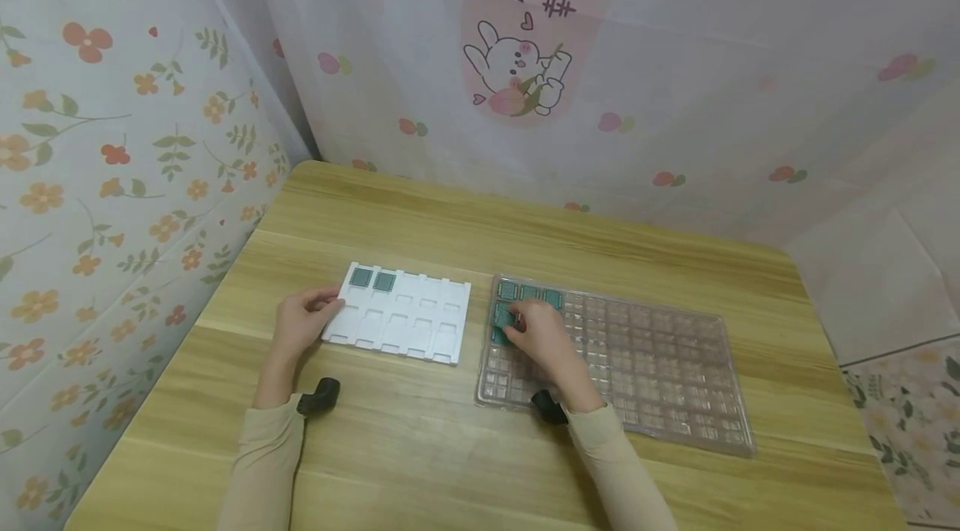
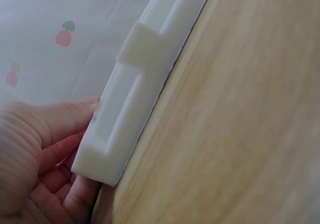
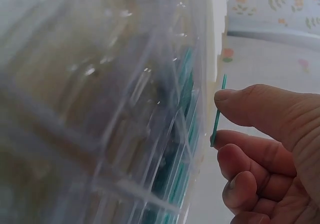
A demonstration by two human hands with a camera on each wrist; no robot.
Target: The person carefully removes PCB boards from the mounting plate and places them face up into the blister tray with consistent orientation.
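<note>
A white plastic tray (image 1: 408, 310) with shallow pockets lies on the table; two green square circuit boards (image 1: 384, 282) sit in its far left pockets. My left hand (image 1: 302, 320) holds the tray's left edge, the thumb against its side in the left wrist view. To the right, a clear compartment tray (image 1: 660, 360) has several green boards (image 1: 552, 298) in its far left compartments. Over that corner, my right hand (image 1: 546, 337) pinches a thin green circuit board (image 3: 217, 119) between thumb and index finger. The right wrist view shows it edge-on, apart from the clear tray.
The wooden table (image 1: 420, 448) has a back edge near a printed curtain (image 1: 675, 97). A floral curtain (image 1: 112, 181) hangs along the left side. Black wrist devices (image 1: 320, 396) stick out from both sleeves, low over the table.
</note>
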